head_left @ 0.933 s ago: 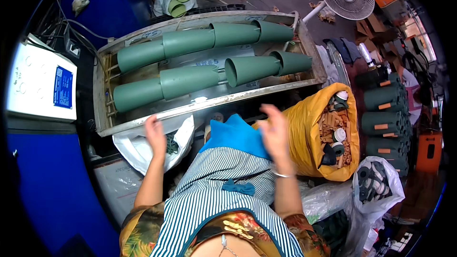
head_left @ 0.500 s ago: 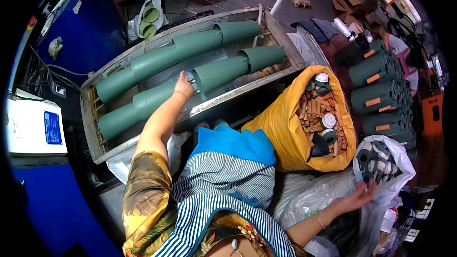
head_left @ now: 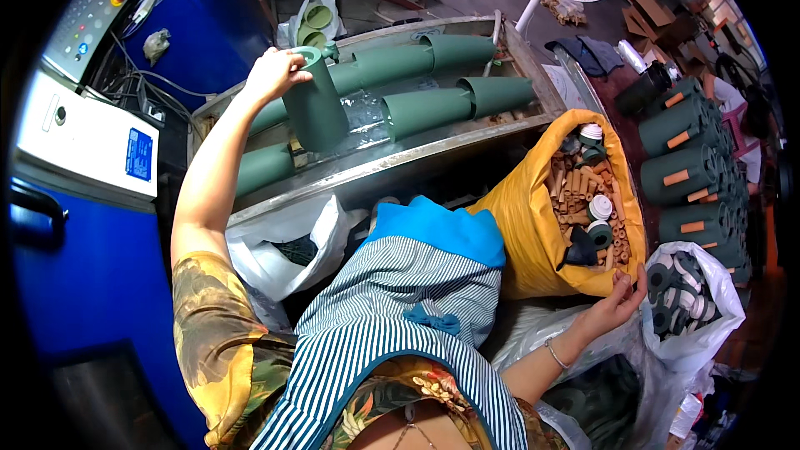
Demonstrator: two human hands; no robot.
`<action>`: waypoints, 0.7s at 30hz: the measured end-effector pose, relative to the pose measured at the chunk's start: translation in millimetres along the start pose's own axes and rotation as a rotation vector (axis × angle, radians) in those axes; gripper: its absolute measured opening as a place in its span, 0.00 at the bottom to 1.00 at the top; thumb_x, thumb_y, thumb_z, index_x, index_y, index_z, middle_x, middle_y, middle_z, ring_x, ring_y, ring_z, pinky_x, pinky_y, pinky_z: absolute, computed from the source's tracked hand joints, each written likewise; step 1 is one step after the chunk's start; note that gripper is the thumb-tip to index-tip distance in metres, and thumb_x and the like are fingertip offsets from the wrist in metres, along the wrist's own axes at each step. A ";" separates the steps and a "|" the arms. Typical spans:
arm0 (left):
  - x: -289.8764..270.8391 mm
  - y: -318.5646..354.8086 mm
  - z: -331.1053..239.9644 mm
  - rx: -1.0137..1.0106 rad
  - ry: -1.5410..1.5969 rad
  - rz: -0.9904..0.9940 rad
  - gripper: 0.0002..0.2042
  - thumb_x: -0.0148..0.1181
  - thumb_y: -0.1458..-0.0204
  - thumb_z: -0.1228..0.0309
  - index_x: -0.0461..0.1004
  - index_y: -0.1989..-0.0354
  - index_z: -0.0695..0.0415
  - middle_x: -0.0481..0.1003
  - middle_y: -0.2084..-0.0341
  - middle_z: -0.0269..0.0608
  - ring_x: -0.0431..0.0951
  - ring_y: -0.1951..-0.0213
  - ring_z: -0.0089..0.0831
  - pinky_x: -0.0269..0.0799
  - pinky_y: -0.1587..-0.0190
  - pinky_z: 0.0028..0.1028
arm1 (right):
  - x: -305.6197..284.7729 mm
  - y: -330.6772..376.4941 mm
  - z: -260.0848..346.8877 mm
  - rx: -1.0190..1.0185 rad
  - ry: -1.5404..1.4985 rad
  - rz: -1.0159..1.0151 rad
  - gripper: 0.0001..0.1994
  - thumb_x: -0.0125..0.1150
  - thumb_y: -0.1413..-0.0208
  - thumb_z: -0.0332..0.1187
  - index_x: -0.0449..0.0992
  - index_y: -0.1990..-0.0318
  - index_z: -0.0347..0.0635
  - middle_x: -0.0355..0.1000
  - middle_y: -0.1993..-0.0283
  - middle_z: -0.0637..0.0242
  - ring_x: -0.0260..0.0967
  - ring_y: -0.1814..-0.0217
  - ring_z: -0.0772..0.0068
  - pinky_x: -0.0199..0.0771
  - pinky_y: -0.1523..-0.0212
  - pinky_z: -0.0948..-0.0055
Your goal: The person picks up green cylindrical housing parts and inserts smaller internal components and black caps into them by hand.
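The left hand (head_left: 271,73) has its fingers curled around the rim of a dark green cone-shaped tube (head_left: 315,107), gripping it at the top end and holding it upright, tilted a little, over a long metal tray (head_left: 392,162). Below and beside those fingers, more green tubes (head_left: 433,104) lie on their sides in the tray, nested end to end in rows. The right hand (head_left: 615,304) reaches out low with its fingers loosely bent and narrowly parted, the fingertips touching the lower edge of a yellow sack (head_left: 533,225); whether they pinch anything cannot be told. Just above those fingers the sack is filled with brown cardboard cores (head_left: 575,192). Just right of the hand sits a white plastic bag (head_left: 708,317) of dark rings.
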State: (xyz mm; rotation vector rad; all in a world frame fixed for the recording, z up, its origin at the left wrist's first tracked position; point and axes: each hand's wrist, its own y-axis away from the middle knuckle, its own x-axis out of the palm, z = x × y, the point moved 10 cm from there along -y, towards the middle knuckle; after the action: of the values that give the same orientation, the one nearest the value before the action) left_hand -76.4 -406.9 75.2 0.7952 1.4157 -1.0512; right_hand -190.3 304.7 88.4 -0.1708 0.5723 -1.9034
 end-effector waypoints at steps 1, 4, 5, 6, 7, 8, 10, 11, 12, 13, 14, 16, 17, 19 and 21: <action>-2.7 8.1 -3.1 -0.008 -0.019 -0.002 0.16 0.69 0.55 0.56 0.78 0.68 0.56 0.77 0.71 0.41 0.74 0.65 0.46 0.71 0.60 0.41 | 0.1 2.6 -1.0 -0.008 -0.006 0.021 0.14 0.51 0.33 0.30 0.71 0.43 0.36 0.70 0.45 0.63 0.70 0.52 0.71 0.72 0.49 0.73; 34.3 44.2 -16.3 0.001 0.111 0.244 0.21 0.61 0.47 0.50 0.80 0.65 0.59 0.79 0.66 0.51 0.79 0.60 0.52 0.72 0.57 0.45 | -2.3 10.0 -1.3 -0.049 -0.010 0.084 0.12 0.49 0.33 0.27 0.70 0.45 0.34 0.68 0.41 0.61 0.69 0.49 0.69 0.74 0.46 0.71; 48.5 57.3 -16.4 0.067 0.089 0.211 0.24 0.58 0.44 0.47 0.80 0.64 0.60 0.79 0.66 0.54 0.79 0.59 0.53 0.72 0.56 0.46 | -4.6 13.3 -1.1 -0.030 -0.006 0.098 0.12 0.49 0.33 0.27 0.70 0.45 0.34 0.68 0.41 0.60 0.69 0.48 0.68 0.74 0.46 0.71; 50.8 61.0 -13.2 0.002 0.126 0.240 0.28 0.53 0.43 0.43 0.81 0.64 0.60 0.79 0.66 0.55 0.79 0.57 0.54 0.73 0.54 0.46 | -7.7 15.2 0.4 -0.016 0.002 0.106 0.12 0.49 0.33 0.27 0.70 0.45 0.34 0.68 0.41 0.60 0.69 0.48 0.68 0.75 0.46 0.70; 53.6 64.0 -10.6 -0.064 0.162 0.269 0.32 0.48 0.43 0.39 0.81 0.63 0.60 0.79 0.65 0.57 0.79 0.56 0.54 0.73 0.52 0.47 | -10.4 17.5 1.2 -0.001 0.009 0.114 0.12 0.49 0.33 0.27 0.70 0.45 0.33 0.68 0.41 0.60 0.69 0.48 0.68 0.75 0.46 0.70; 55.8 67.0 -7.1 -0.130 0.198 0.299 0.36 0.43 0.42 0.35 0.81 0.62 0.60 0.79 0.65 0.58 0.78 0.54 0.55 0.73 0.50 0.47 | -14.6 19.3 1.7 -0.008 0.019 0.114 0.12 0.49 0.33 0.27 0.71 0.45 0.33 0.68 0.41 0.60 0.69 0.47 0.68 0.75 0.46 0.70; 59.6 66.9 -0.3 -0.205 0.166 0.357 0.36 0.40 0.40 0.36 0.81 0.61 0.60 0.78 0.62 0.61 0.78 0.54 0.55 0.72 0.51 0.46 | -23.9 19.8 0.0 -0.024 0.038 0.113 0.12 0.49 0.33 0.27 0.71 0.46 0.33 0.68 0.41 0.60 0.69 0.47 0.68 0.75 0.46 0.71; 60.7 67.8 4.1 -0.243 0.148 0.386 0.36 0.39 0.39 0.37 0.81 0.60 0.60 0.78 0.61 0.62 0.78 0.54 0.55 0.72 0.52 0.46 | -26.3 20.5 -0.1 -0.029 0.041 0.114 0.12 0.49 0.33 0.27 0.71 0.46 0.33 0.68 0.41 0.60 0.69 0.47 0.67 0.74 0.46 0.71; 57.9 66.4 3.8 -0.252 0.139 0.380 0.36 0.39 0.40 0.36 0.81 0.59 0.59 0.78 0.60 0.61 0.78 0.53 0.55 0.72 0.51 0.46 | -30.2 21.3 -1.2 -0.030 0.045 0.110 0.12 0.49 0.33 0.27 0.71 0.46 0.33 0.68 0.42 0.60 0.69 0.47 0.67 0.74 0.47 0.71; 54.6 63.8 2.8 -0.259 0.129 0.374 0.36 0.39 0.40 0.35 0.81 0.58 0.59 0.78 0.58 0.59 0.77 0.52 0.55 0.72 0.50 0.46 | -33.9 21.9 -3.2 -0.030 0.050 0.105 0.12 0.49 0.33 0.26 0.71 0.46 0.34 0.68 0.42 0.60 0.69 0.47 0.67 0.74 0.47 0.72; 50.9 59.5 0.4 -0.263 0.117 0.368 0.36 0.39 0.41 0.34 0.80 0.58 0.58 0.79 0.57 0.58 0.77 0.51 0.55 0.72 0.50 0.47 | -34.0 21.6 -8.4 -0.017 0.035 0.112 0.12 0.49 0.33 0.27 0.71 0.46 0.34 0.67 0.42 0.60 0.69 0.47 0.67 0.74 0.47 0.72; 42.7 43.7 -7.8 -0.223 0.169 0.284 0.34 0.40 0.39 0.38 0.79 0.55 0.58 0.79 0.57 0.57 0.77 0.51 0.53 0.71 0.49 0.47 | -45.4 18.1 -23.5 -0.024 0.029 0.104 0.11 0.50 0.33 0.26 0.71 0.46 0.34 0.67 0.42 0.60 0.67 0.45 0.67 0.73 0.47 0.71; 35.0 41.8 -17.4 -0.122 0.155 0.190 0.32 0.42 0.39 0.40 0.78 0.53 0.60 0.79 0.57 0.58 0.77 0.51 0.52 0.71 0.48 0.47 | -47.8 16.1 -30.9 -0.040 -0.014 0.082 0.12 0.51 0.34 0.26 0.71 0.46 0.35 0.67 0.43 0.61 0.66 0.43 0.67 0.72 0.46 0.71; 38.2 47.1 -10.3 -0.243 0.257 0.250 0.31 0.43 0.38 0.42 0.79 0.58 0.62 0.79 0.62 0.58 0.79 0.55 0.50 0.70 0.52 0.45 | -36.8 11.6 -21.4 -0.170 0.104 0.107 0.11 0.54 0.36 0.26 0.74 0.49 0.35 0.68 0.45 0.60 0.66 0.45 0.65 0.71 0.48 0.71; 55.0 56.0 15.0 -0.108 0.215 0.131 0.31 0.43 0.37 0.43 0.79 0.62 0.63 0.79 0.70 0.55 0.79 0.62 0.50 0.70 0.56 0.44 | -23.9 7.1 -9.8 -0.233 0.198 0.094 0.11 0.57 0.39 0.27 0.74 0.50 0.37 0.70 0.47 0.60 0.67 0.48 0.65 0.70 0.54 0.72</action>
State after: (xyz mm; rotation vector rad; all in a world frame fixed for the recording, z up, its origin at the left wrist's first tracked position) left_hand -26.4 -405.5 12.9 0.9300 1.5650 -0.7997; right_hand -178.5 327.3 80.1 -0.1034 0.9210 -1.7709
